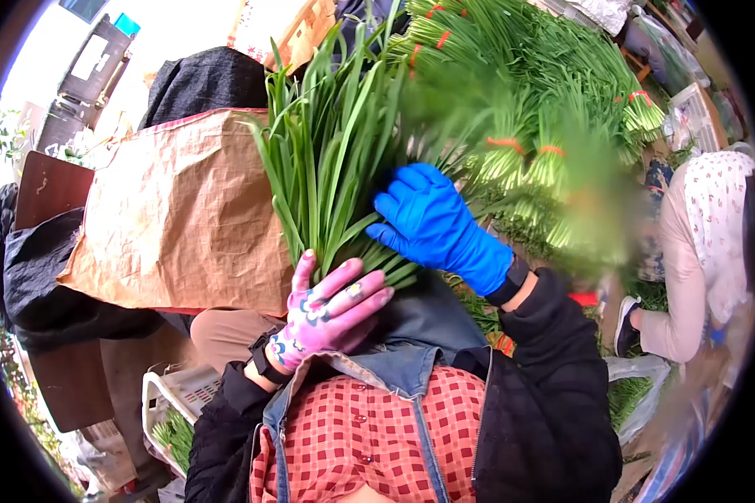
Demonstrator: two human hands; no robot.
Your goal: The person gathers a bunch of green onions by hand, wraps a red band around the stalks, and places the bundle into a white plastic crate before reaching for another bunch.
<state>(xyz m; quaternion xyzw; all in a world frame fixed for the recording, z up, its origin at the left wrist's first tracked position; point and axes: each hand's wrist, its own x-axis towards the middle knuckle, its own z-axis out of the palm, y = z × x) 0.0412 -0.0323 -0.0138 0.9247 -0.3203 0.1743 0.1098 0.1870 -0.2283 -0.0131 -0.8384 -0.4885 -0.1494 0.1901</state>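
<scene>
A loose bunch of garlic chives stands in front of me, its long flat green leaves fanning upward. My left hand, in a pink flowered glove, is at the bunch's lower end, thumb on one side and fingers across the front. The stem ends are hidden behind it. My right hand, in a blue rubber glove, has its fingers curled against the right side of the leaves. What lies under its fingertips is partly hidden.
A brown woven sack sits at left beside dark cloth. Banded bunches of chives are piled at upper right, partly blurred. A white basket holds greens at lower left. Another person is at the right edge, near a plastic bag.
</scene>
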